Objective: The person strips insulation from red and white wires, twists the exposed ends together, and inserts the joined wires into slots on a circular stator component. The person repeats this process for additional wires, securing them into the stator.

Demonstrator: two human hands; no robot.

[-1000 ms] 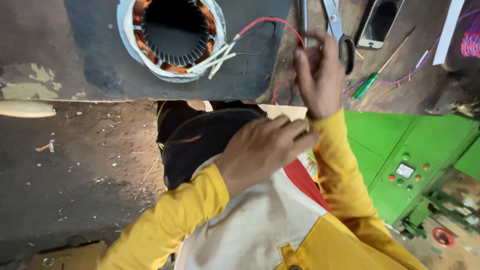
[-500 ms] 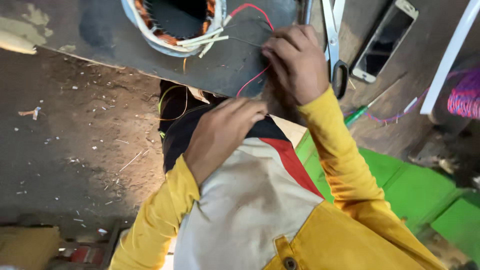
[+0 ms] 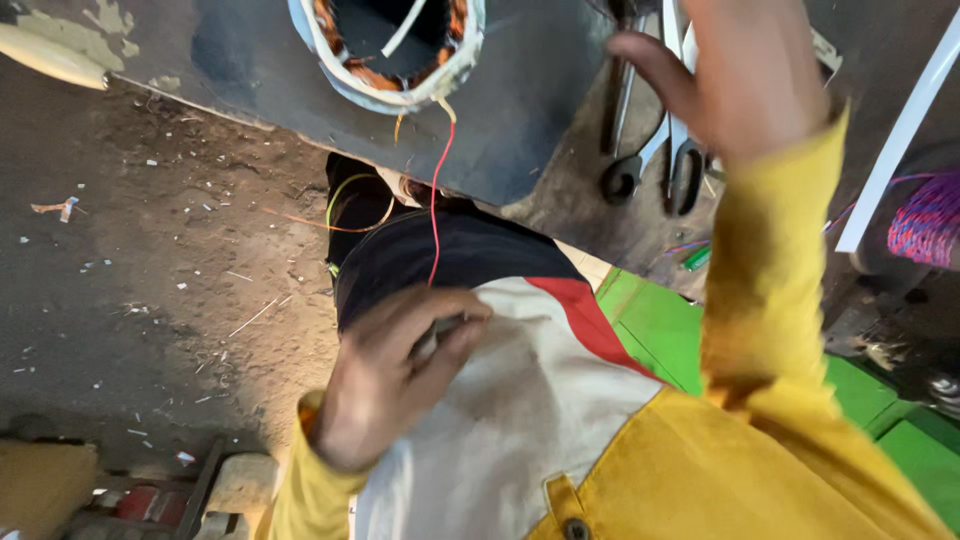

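Note:
A motor stator (image 3: 388,52) with copper windings and white insulation lies on the dark workbench (image 3: 540,110) at the top. A thin red wire (image 3: 436,200) runs from the stator down to my left hand (image 3: 392,372), whose fingers pinch its lower end against my white and red shirt front. My right hand (image 3: 745,75) is raised over the bench at the upper right, fingers spread, holding nothing. Scissors (image 3: 672,150) lie on the bench just under that hand.
A wooden handle (image 3: 50,55) sticks out at the top left. A white bar (image 3: 900,140) and a spool of purple-pink cord (image 3: 925,218) sit at the right. A green machine housing (image 3: 680,335) stands below the bench. The dirty floor (image 3: 140,270) holds wire scraps.
My right hand has let go of the red wire at the bench and lifted, fingers opening. My left hand has drawn the wire's end down toward my chest. The view shifted right and closer.

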